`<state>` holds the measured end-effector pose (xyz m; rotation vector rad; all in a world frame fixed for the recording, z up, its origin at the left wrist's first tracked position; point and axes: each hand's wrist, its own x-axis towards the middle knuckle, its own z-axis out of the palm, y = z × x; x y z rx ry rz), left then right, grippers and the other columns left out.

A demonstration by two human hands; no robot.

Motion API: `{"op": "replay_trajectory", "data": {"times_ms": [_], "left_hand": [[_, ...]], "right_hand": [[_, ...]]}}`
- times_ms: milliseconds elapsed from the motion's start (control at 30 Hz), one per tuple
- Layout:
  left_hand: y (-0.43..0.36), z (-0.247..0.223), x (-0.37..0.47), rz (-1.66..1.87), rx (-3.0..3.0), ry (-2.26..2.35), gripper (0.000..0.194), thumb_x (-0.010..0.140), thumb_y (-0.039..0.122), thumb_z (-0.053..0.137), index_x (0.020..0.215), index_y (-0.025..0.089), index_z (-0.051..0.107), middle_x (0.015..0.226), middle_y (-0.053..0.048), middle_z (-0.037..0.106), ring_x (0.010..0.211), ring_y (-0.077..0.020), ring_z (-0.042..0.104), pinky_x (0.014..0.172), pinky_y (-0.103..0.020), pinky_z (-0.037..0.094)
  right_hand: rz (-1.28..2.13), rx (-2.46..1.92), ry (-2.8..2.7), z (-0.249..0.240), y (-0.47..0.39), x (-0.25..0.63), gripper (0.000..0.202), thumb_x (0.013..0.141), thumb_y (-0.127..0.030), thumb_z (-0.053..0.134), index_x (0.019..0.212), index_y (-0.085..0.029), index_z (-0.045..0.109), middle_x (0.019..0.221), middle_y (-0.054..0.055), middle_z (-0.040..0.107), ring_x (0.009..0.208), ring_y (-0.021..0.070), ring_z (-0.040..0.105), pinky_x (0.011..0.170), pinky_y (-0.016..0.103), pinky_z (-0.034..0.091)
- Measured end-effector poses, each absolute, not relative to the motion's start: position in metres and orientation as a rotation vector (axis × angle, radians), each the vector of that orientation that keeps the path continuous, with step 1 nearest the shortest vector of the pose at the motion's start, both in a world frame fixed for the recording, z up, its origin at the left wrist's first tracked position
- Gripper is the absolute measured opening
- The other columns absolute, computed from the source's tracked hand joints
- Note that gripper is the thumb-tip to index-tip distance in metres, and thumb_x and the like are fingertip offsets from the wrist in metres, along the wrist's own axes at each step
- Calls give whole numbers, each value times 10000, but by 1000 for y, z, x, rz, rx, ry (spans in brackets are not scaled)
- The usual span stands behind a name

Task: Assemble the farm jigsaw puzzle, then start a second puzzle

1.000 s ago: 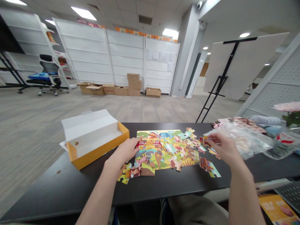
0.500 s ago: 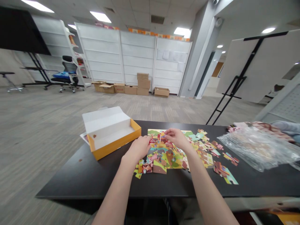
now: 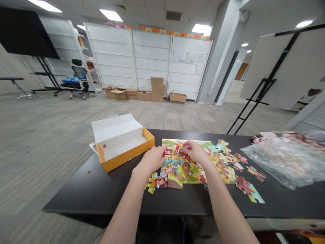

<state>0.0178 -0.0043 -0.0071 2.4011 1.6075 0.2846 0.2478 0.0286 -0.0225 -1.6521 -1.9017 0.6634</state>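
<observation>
A colourful jigsaw puzzle (image 3: 186,167) with a farm-like picture lies partly assembled on the black table (image 3: 122,200). My left hand (image 3: 151,159) lies at its left edge, fingers stretched out and fingertips touching the area beside a red barn picture (image 3: 167,152). Over the upper middle, my right hand (image 3: 196,152) has thumb and fingers pinched on a small puzzle piece (image 3: 180,143), mostly covered by the fingertips. Loose puzzle pieces (image 3: 223,145) are scattered along the right side, with a joined group (image 3: 250,189) lower right. Several pieces (image 3: 152,183) sit at the lower left corner.
An open yellow box (image 3: 127,156) with a white lid stands to the left. On the right lie a clear plastic bag (image 3: 284,159) and folded cloth (image 3: 304,140). Beyond the table are cardboard boxes (image 3: 157,89), white shelving (image 3: 152,57) and an office chair (image 3: 77,79).
My right fingertips have come down slightly toward the puzzle, still pinching the piece. My left hand stays at the puzzle's left edge. The whole view has shifted slightly.
</observation>
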Motion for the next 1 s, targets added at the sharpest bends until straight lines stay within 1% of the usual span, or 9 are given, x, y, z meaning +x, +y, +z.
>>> {"op": "replay_trajectory", "data": {"times_ms": [133, 267, 467, 600, 667, 767, 867, 933, 1000], "left_hand": [[-3, -12, 15, 327, 2412, 1574, 414, 934, 232, 565, 1346, 187, 580, 1294, -130, 674, 1170, -279, 639, 975, -361, 499], [-2, -16, 15, 330, 2443, 1598, 378, 945, 257, 569, 1317, 195, 594, 1246, -115, 693, 1133, -272, 649, 945, -352, 510], [3, -24, 21, 382, 2463, 1654, 354, 979, 298, 533, 1313, 196, 589, 1237, -133, 697, 1168, -295, 632, 932, -388, 521], [7, -30, 18, 491, 2433, 1584, 353, 974, 269, 529, 1316, 208, 589, 1289, -124, 675, 1215, -281, 617, 1000, -388, 499], [7, -31, 14, 568, 2411, 1518, 367, 956, 204, 522, 1317, 204, 587, 1344, -116, 646, 1237, -260, 607, 1041, -372, 482], [5, -32, 10, 643, 2385, 1380, 476, 884, 134, 573, 1356, 189, 563, 1397, -110, 616, 1265, -246, 591, 1092, -358, 455], [3, -32, 8, 646, 2381, 1273, 567, 831, 163, 660, 1386, 185, 546, 1411, -111, 613, 1278, -260, 582, 1119, -374, 438], [2, -32, 7, 633, 2384, 1274, 551, 823, 202, 691, 1360, 183, 568, 1372, -116, 635, 1245, -275, 598, 1093, -396, 457], [1, -32, 6, 627, 2388, 1303, 495, 825, 241, 703, 1307, 181, 604, 1298, -116, 668, 1181, -282, 625, 1038, -402, 489]], "right_hand": [[714, -1595, -1855, -23, 27, 248, 88, 877, -198, 619, 960, -191, 650, 824, 53, 769, 744, 191, 721, 657, 265, 514], [819, -1536, -1817, -27, 26, 241, 96, 890, -166, 577, 956, -182, 645, 773, 44, 749, 681, 180, 705, 600, 251, 502], [909, -1460, -1824, -33, 26, 234, 149, 880, -112, 571, 974, -189, 657, 762, 30, 743, 697, 173, 724, 634, 245, 534], [893, -1468, -1856, -33, 26, 234, 166, 889, -112, 571, 997, -184, 674, 800, 38, 750, 729, 176, 740, 669, 251, 544], [877, -1471, -1894, -31, 24, 234, 196, 872, -94, 583, 1017, -177, 686, 855, 49, 758, 750, 173, 739, 685, 252, 543], [805, -1473, -1992, -29, 22, 233, 247, 808, -56, 641, 1015, -170, 713, 963, 75, 764, 824, 179, 726, 737, 262, 540], [736, -1480, -2057, -30, 21, 230, 242, 791, -46, 666, 992, -166, 730, 968, 85, 768, 855, 190, 717, 767, 278, 537], [742, -1450, -2082, -33, 21, 226, 248, 807, -41, 648, 1002, -170, 732, 953, 77, 771, 846, 186, 720, 768, 277, 535], [755, -1412, -2111, -34, 20, 222, 265, 818, -34, 635, 1021, -174, 733, 939, 67, 774, 828, 177, 721, 764, 270, 531]]}}
